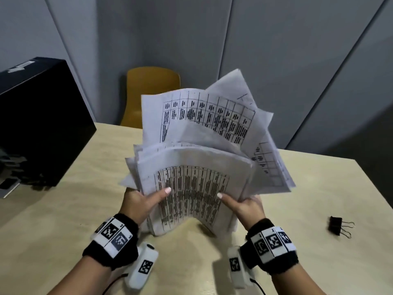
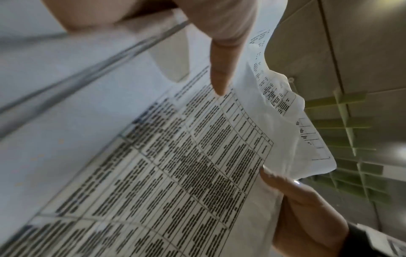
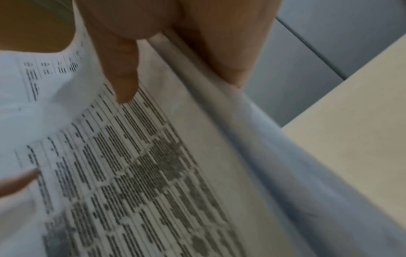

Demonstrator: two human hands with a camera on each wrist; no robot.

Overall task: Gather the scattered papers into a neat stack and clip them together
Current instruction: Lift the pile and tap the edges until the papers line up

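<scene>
A thick bundle of white printed papers [image 1: 191, 188] stands on its lower edge on the table, bowed and uneven, with several sheets fanning out at the top right. My left hand [image 1: 140, 201] grips its left side, thumb across the front page [image 2: 175, 165]. My right hand [image 1: 242, 204] grips the right side the same way, thumb on the print [image 3: 153, 156]. In the wrist views the thumbs lie on the front sheet and the fingers curl behind the bundle. A black binder clip [image 1: 337, 225] lies on the table to the right, apart from both hands.
The pale wooden table [image 1: 63, 209] holds a black box [image 1: 38, 124] at the left with cables below it. A yellow chair [image 1: 148, 92] stands behind the table against grey wall panels. The table's right edge runs near the clip.
</scene>
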